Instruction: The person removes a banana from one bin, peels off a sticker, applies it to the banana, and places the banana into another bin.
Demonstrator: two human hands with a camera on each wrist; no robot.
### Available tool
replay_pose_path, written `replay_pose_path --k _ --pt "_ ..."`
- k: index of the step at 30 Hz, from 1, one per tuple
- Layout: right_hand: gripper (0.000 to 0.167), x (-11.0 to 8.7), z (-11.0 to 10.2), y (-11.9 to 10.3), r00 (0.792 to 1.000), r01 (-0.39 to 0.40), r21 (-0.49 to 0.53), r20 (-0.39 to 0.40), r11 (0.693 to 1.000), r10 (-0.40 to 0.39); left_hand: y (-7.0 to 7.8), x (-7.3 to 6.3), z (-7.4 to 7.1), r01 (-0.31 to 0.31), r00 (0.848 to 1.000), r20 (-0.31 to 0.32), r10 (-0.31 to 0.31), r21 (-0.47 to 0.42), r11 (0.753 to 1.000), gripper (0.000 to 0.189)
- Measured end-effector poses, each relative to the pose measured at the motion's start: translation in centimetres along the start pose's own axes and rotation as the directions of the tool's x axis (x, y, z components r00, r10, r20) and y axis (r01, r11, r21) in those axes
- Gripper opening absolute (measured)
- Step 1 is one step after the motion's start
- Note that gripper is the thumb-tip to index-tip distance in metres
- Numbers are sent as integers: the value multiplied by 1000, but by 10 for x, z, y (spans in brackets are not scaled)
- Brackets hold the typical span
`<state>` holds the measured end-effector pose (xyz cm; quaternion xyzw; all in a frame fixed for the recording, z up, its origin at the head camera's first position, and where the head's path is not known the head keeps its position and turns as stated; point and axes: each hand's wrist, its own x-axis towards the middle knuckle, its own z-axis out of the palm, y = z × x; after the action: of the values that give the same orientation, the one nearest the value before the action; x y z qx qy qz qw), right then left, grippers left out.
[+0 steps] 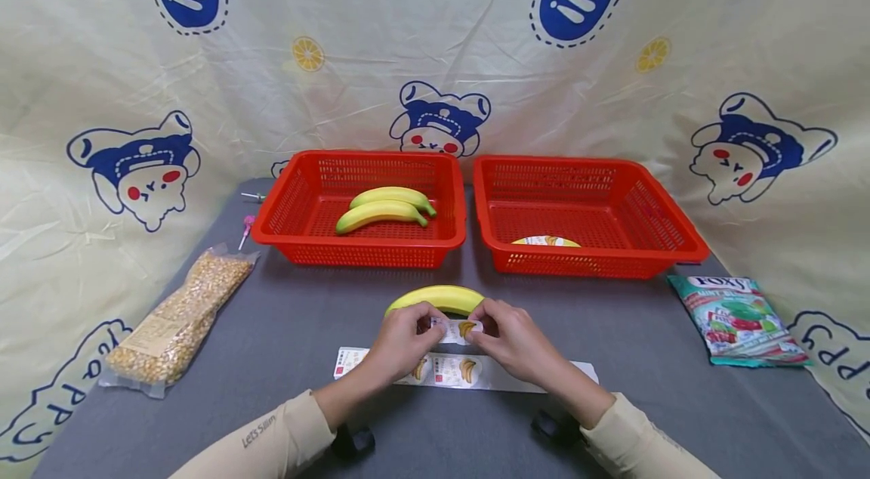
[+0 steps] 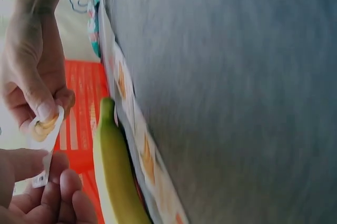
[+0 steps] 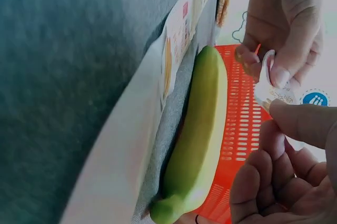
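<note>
Between both hands a small white banana label point(image 1: 455, 331) is held up by its two ends. My left hand point(image 1: 402, 341) pinches the left end between thumb and fingers, and my right hand point(image 1: 514, 340) pinches the right end. In the right wrist view the label's far end bends at the left thumb. Just beyond the hands a yellow banana point(image 1: 438, 298) with greenish tips lies on the table, partly covered by the fingers in the head view. Under the wrists a backing strip of labels point(image 1: 457, 371) runs across the table, some labels still on it, its right part bare.
Two red baskets stand at the back. The left basket point(image 1: 360, 244) holds two bananas point(image 1: 384, 213); the right basket point(image 1: 598, 264) holds a labelled banana point(image 1: 546, 241). A bag of corn kernels point(image 1: 180, 316) lies left, a candy bag point(image 1: 739, 322) right. Lollipops point(image 1: 247, 226) lie beside the left basket.
</note>
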<state>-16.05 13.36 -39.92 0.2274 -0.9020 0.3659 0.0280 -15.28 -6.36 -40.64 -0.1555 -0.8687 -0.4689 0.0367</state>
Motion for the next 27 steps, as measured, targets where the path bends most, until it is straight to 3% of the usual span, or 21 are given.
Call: replay_pose_path --k 6,11,14,18,22,27 --pt "25 18 0 5 1000 -12 -6 13 1000 12 -3 15 -11 6 1000 8 -6 23 1000 6" --pt "9 37 -3 9 998 -50 -36 30 998 51 -3 31 -19 0 1000 -7 1 124 992 4" --pt "10 47 -5 11 995 -89 -33 40 996 90 -5 41 -22 -17 1000 -18 20 193 981 6" --pt "15 57 -6 13 988 -138 -74 59 988 143 -7 51 -24 -35 999 13 33 238 971 10" --pt "20 63 -6 13 985 -137 -148 81 979 150 -8 56 -23 -16 999 39 5 290 957 12" --pt "23 68 -4 13 984 -114 -231 107 966 142 -11 60 -20 1 999 47 -21 386 923 14"
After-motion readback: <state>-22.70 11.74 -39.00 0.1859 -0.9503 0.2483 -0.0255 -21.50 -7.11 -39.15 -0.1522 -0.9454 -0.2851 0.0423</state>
